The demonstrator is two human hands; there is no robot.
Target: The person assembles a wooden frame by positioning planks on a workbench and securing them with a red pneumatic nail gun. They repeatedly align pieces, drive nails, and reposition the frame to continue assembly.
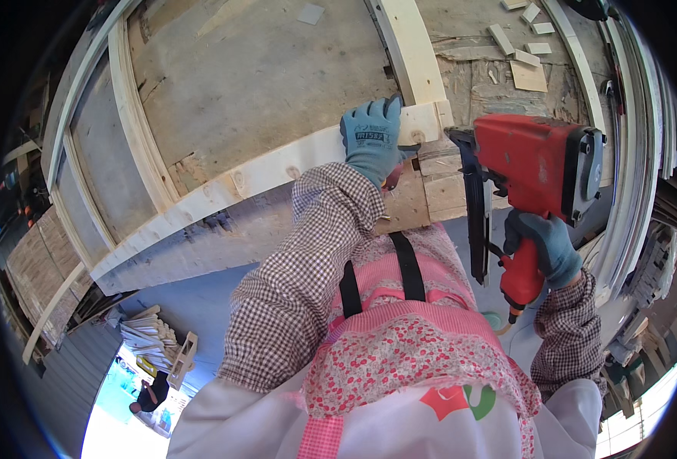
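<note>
Left hand (372, 138), fingers spread, presses flat on the pale timber rail (224, 187); right hand (546, 243) clamps the red nail gun (533, 164) handle beside it.

Blue gloves; checked sleeves; floral apron

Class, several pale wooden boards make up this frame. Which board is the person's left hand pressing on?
The left hand presses the long front board along the frame's near edge, at its right end. The other boards run away from the person, untouched.
</note>
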